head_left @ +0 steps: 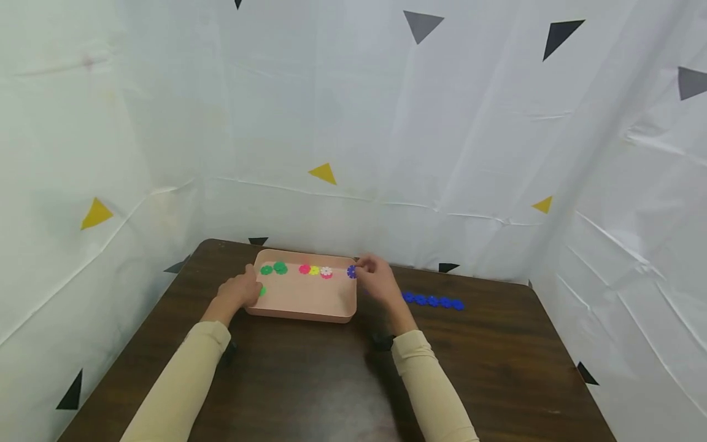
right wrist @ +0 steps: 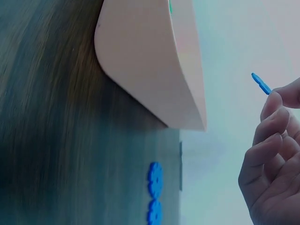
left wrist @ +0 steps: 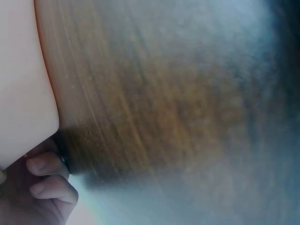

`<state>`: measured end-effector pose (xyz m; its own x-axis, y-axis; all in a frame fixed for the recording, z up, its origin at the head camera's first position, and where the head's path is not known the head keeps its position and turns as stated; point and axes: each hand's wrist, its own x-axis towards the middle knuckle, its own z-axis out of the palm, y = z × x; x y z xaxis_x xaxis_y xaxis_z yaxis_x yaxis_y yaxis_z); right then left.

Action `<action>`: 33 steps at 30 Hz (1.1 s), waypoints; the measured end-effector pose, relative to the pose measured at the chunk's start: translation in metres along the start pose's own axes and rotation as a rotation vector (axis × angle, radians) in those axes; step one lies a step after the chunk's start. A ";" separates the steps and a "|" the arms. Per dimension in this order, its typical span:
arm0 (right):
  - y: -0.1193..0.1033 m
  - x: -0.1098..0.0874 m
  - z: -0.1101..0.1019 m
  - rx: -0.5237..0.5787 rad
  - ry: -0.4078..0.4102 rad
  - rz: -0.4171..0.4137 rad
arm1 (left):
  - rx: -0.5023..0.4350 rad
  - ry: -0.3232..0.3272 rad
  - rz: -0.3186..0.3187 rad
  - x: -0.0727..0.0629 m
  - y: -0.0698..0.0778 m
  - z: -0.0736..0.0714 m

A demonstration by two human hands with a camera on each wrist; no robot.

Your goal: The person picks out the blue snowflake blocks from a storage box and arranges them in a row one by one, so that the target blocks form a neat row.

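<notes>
My right hand (head_left: pixel 378 280) pinches a blue flower-shaped disc (right wrist: pixel 260 83) between thumb and fingertips, raised near the right end of a pink tray (head_left: pixel 309 301). My left hand (head_left: pixel 240 289) grips the left side of that tray, some fingers curled by its outer wall in the left wrist view. Along the tray's back lie green discs (head_left: pixel 280 267), a pink disc (head_left: pixel 304 269), a yellow disc (head_left: pixel 315 270) and a white disc (head_left: pixel 326 271) overlapping a pink one. One light green disc (head_left: pixel 262 291) sits beside the left fingers, partly hidden.
Several blue flower discs (head_left: pixel 433 301) form a row on the dark wooden table (head_left: pixel 309 374), right of the tray. White sheeting (head_left: pixel 353 123) with printed triangles hangs close behind the table and at both sides.
</notes>
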<state>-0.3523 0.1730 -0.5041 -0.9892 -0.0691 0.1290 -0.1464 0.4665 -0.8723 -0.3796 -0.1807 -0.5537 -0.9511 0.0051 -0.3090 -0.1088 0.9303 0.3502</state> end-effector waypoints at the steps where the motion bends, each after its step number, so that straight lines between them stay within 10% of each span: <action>1: 0.002 0.000 -0.002 0.009 0.001 -0.003 | 0.002 -0.005 -0.001 -0.001 0.000 -0.001; 33: 0.047 -0.023 -0.102 0.075 0.120 0.074 | 0.018 -0.034 0.109 0.001 -0.019 -0.020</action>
<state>-0.3364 0.2863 -0.4999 -0.9909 0.0714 0.1144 -0.0767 0.3993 -0.9136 -0.3842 -0.2052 -0.5430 -0.9466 0.1186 -0.2997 0.0000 0.9299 0.3679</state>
